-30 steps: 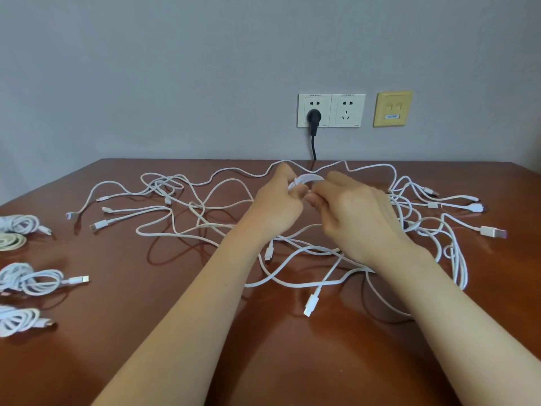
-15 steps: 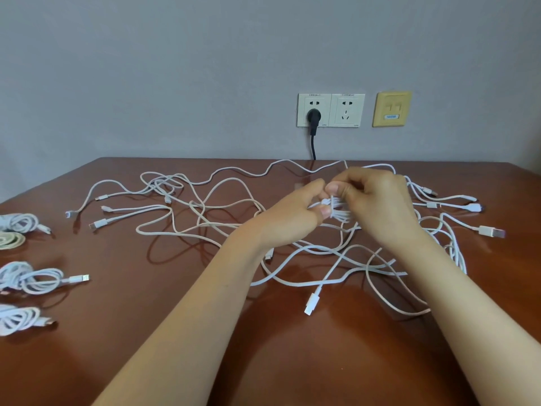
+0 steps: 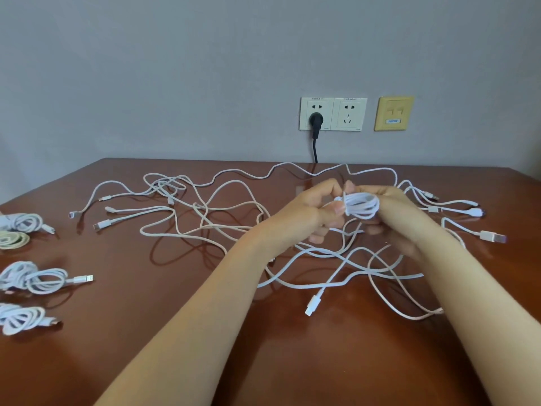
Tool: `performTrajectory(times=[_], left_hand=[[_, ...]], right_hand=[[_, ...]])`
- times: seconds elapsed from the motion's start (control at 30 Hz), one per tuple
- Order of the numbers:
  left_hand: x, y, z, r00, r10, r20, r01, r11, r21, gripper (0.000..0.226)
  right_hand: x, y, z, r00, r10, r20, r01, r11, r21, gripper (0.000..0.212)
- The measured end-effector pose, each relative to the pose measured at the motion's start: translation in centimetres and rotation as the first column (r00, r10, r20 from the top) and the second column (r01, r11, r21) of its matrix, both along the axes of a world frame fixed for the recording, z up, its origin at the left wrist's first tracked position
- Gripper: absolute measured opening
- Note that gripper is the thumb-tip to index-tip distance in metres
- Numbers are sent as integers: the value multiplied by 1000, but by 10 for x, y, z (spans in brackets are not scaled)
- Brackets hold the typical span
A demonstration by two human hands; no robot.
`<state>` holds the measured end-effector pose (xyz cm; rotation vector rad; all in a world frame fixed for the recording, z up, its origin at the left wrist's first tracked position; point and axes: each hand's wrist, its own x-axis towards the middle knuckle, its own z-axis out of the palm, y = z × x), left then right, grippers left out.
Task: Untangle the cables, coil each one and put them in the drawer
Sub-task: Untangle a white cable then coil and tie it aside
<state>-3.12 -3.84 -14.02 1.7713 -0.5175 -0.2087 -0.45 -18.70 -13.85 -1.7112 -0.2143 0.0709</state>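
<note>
1. The coil of white cable (image 3: pixel 361 207) is held up above the desk (image 3: pixel 146 332), between the two hands, over the middle of the tangle.
2. The left hand (image 3: pixel 304 218) pinches the coil's left side, its fingers (image 3: pixel 336 210) curled in against the loops.
3. The right hand (image 3: pixel 395 212) grips the coil's right side, its fingers wrapped round the loops; that hand is partly blurred.
4. Beneath the hands, loose white cables (image 3: pixel 205 218) lie tangled on the desk, crossing one another from the left middle to the far right.
5. Several ends lie free: a white plug (image 3: pixel 313 306) near the front between the forearms, and a flat plug (image 3: pixel 494 237) at the right.
6. Four finished bundles sit at the desk's left edge, well apart from the tangle: a white one (image 3: pixel 25 224), a cream one (image 3: pixel 13 240) just in front of it, and two more white ones (image 3: pixel 32 278) (image 3: pixel 20 317) nearer the person.
7. On the wall behind, a double socket (image 3: pixel 333 114) holds a black plug (image 3: pixel 316 120), with a yellow plate (image 3: pixel 393 113) just beside it.
</note>
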Motion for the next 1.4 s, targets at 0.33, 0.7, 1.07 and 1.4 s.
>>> performTrajectory(times=[0.33,0.7,1.07,1.4], left_hand=[[19,7,-5,833,528,166,-541,840,40,20],[12,8,-6,805,478,351,-568,791,225,5],[11,8,-10,960,137,243,-220,907,359,15],[4,13,-3,980,103,170,-133,975,178,22]], right_hand=[[-2,25,-13,867,-66,494,304,855,-420,33],[-14,29,-10,529,398,749,572,485,-662,20],[-10,7,2,674,227,703,437,644,-628,17],[-5,0,6,918,44,395,92,944,-318,20]])
